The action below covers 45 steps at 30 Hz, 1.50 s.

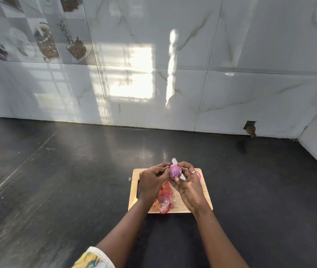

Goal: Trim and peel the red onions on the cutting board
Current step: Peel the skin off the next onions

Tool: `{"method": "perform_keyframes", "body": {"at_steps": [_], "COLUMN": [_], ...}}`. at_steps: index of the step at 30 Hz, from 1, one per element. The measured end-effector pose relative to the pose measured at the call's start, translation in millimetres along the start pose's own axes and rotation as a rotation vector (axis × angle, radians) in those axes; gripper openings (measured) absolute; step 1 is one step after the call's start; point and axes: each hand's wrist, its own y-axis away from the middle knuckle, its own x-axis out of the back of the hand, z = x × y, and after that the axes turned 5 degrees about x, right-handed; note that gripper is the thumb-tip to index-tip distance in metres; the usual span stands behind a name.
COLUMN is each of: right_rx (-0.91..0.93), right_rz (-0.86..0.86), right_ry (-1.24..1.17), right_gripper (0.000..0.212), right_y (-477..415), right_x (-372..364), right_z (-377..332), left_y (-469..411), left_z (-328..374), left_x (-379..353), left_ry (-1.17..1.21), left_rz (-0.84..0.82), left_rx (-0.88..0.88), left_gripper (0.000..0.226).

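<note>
Judging by the heap of shed red skins (164, 198) mid-board, peeling is well along: above the pale wooden cutting board's (202, 198) far edge, the left hand (150, 182) and knife-holding right hand (189, 185) grasp a glossy purple-red onion (175, 172), nearly bare.

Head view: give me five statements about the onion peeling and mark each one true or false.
1. The left hand and right hand both hold one red onion. True.
2. The pile of onion skins lies on the dark counter, off the board. False: it lies on the wooden cutting board.
3. The knife lies flat on the counter. False: the right hand holds it, with the blade behind the onion.
4. A second onion shows partly beyond the right hand. True.
5. The right hand wears a ring. True.
</note>
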Motion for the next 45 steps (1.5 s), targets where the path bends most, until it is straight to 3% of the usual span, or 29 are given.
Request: {"method": "perform_keyframes", "body": {"at_steps": [5,12,18,28,32,38,45], "right_rx": [0.012,0.048,0.015,0.033,0.053,0.103,0.114], "right_rz": [0.001,-0.021,-0.037,-0.056,-0.046,-0.003,0.007], "right_ry": [0.027,0.027,0.139,0.308,0.264,0.236,0.332], "right_gripper": [0.047,0.043,0.043,0.045,0.044,0.045,0.058], "right_y": [1,-6,-5,-4,-3,-9,-11], "right_x": [-2,3,7,7,5,7,13], "right_z": [0,-3,-4,-3,-2,1,4], "left_y": [-1,-1,-3,-6,-5,-3,-6], "left_z": [-4,1,-3,0,-3,-1,-3], "left_x": [-5,-9,-4,-5,-8,-9,-6], "left_ry": [-0.086,0.134,0.145,-0.178,-0.162,-0.03,-0.133], "left_rz": [0.131,0.033,-0.035,0.027,0.112,0.099,0.085], "left_rx": [-0.051,0.056,0.098,-0.169,-0.137,-0.099,-0.198], "left_gripper": [0.02,0.02,0.024,0.016,0.019,0.018,0.019]}}
